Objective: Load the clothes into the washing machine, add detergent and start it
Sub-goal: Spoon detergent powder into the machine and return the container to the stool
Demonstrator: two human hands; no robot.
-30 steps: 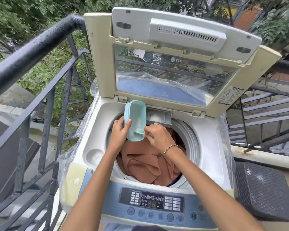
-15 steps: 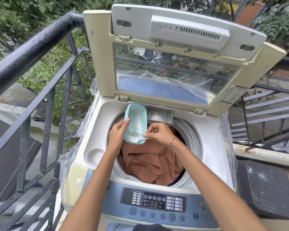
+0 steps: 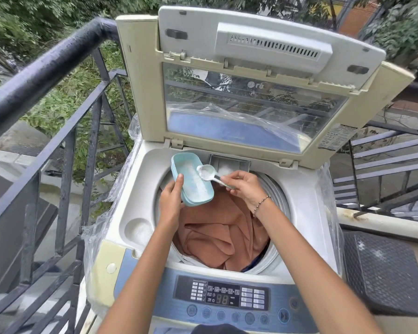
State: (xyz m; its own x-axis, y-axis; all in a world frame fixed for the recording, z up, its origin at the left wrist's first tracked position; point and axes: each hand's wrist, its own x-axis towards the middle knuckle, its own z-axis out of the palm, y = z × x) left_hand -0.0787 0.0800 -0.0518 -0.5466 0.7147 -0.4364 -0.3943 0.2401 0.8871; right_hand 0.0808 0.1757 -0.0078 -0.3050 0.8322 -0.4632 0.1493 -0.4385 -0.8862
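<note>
A black metal railing [image 3: 44,75] runs along the left of the top-loading washing machine [image 3: 140,189], whose lid [image 3: 251,80] stands open at the far side. The left hand [image 3: 170,201] holds a pale blue detergent tub [image 3: 191,180] tilted over the drum, fingers wrapped around its near side and thumb on the rim. Just right of it, the right hand [image 3: 244,186] pinches the handle of a small scoop [image 3: 206,172] heaped with white powder, held above the tub's far end and near the open dispenser drawer [image 3: 229,163]. Loading looks done: an orange-brown garment [image 3: 217,235] fills the drum. Detergent is mid-step (some white already seems to sit in the drawer), and starting the machine is left. The lid's glass shows an LG logo; the control panel [image 3: 221,298] display reads 88, other labels too small to read.
</note>
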